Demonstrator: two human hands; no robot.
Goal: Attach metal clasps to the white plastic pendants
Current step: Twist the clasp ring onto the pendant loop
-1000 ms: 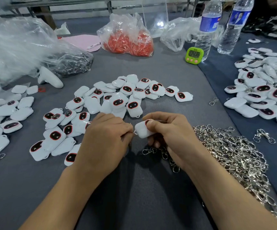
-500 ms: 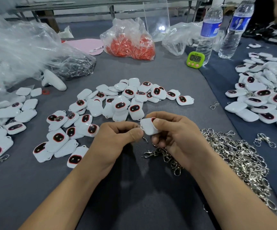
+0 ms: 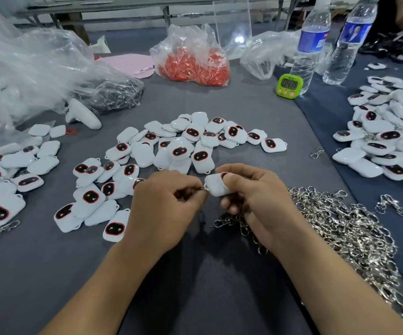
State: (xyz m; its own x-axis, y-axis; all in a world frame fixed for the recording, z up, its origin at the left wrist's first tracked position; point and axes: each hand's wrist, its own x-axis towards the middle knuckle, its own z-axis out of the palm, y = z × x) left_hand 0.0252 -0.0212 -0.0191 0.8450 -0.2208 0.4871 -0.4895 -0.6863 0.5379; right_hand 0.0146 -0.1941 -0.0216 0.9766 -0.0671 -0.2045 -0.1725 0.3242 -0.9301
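Since half a second ago my left hand (image 3: pixel 169 204) has closed in, its grip pinching a clasp (image 3: pixel 202 188) at the loop of the pendant (image 3: pixel 216 187). My right hand (image 3: pixel 251 197) has its grip wrapped round that pendant, at six o'clock from the loose pile (image 3: pixel 183 146). Hooking looks nearly done.

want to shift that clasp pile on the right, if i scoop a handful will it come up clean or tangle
Probably tangles: the pile of metal clasps is loose hooks and rings lying interlocked, so neighbours likely snag and trail. It should hang floppy, being short linked pieces. Shiny metal suggests some weight.
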